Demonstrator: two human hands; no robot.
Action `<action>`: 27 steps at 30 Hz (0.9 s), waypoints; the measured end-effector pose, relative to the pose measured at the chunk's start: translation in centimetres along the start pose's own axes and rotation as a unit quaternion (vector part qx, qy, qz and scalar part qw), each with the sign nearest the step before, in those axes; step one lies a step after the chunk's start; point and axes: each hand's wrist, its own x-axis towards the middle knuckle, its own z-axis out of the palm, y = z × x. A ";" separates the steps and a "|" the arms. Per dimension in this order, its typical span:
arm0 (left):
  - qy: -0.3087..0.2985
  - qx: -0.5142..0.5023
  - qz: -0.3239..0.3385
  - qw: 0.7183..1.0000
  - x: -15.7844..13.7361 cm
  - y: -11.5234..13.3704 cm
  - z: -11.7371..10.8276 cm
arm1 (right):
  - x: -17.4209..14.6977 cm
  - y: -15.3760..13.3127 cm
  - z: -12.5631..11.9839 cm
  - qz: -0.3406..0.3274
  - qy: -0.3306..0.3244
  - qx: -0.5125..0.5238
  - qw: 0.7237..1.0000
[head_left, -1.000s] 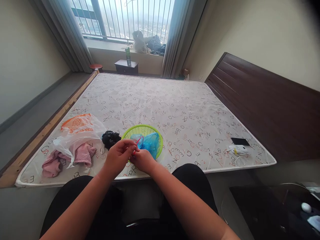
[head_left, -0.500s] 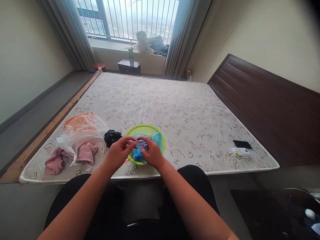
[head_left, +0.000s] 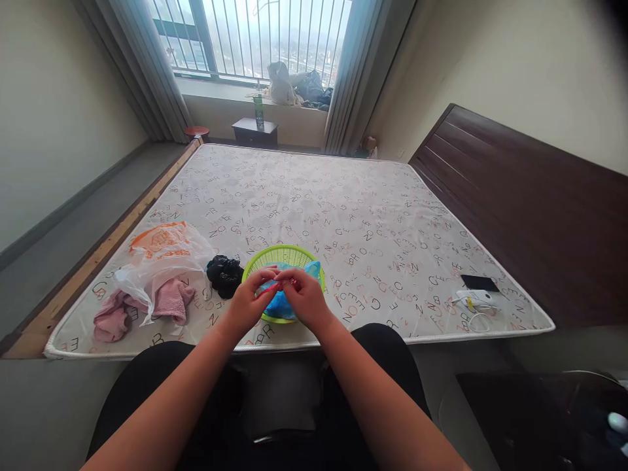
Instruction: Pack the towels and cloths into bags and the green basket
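Both hands meet over a lime-green plastic basket (head_left: 280, 250) at the near edge of the mattress. A thin red strip (head_left: 267, 288) shows at the fingers of my left hand (head_left: 251, 296), which are closed on it. My right hand (head_left: 305, 296) pinches the red strip too, its fingertips touching those of the left. Below the fingers, a crumpled blue plastic bag (head_left: 280, 306) lies in the basket. Part of the bag and most of the strip are hidden by the hands. Left of the basket sits a bundled black plastic bag (head_left: 224, 276).
A white plastic bag (head_left: 164, 252) with orange print lies beside a pink cloth (head_left: 171, 299) at the left of the mattress (head_left: 314, 190). At the right are a black phone (head_left: 479, 282) and a white device with a cable (head_left: 477, 299). A dark headboard (head_left: 520, 209) stands along the right.
My fingers have closed around the red strip, which hung near the basket's front rim before. The strip is higher now, between both hands. The view has shifted slightly.
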 end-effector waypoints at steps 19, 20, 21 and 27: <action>0.043 -0.207 0.013 0.977 -0.8 1.2 2.6 | 0.0 0.2 -1.8 0.056 -0.134 0.002 0.989; 0.049 -0.229 0.009 0.972 -0.6 1.1 2.6 | 0.0 0.4 -1.9 0.053 -0.135 0.005 0.989; 0.059 -0.256 0.002 0.965 -0.4 0.9 2.7 | 0.0 0.5 -2.0 0.051 -0.129 0.013 0.990; 0.129 -0.383 -0.055 0.913 0.9 0.4 2.3 | 0.2 0.4 -1.8 0.048 -0.036 -0.008 0.998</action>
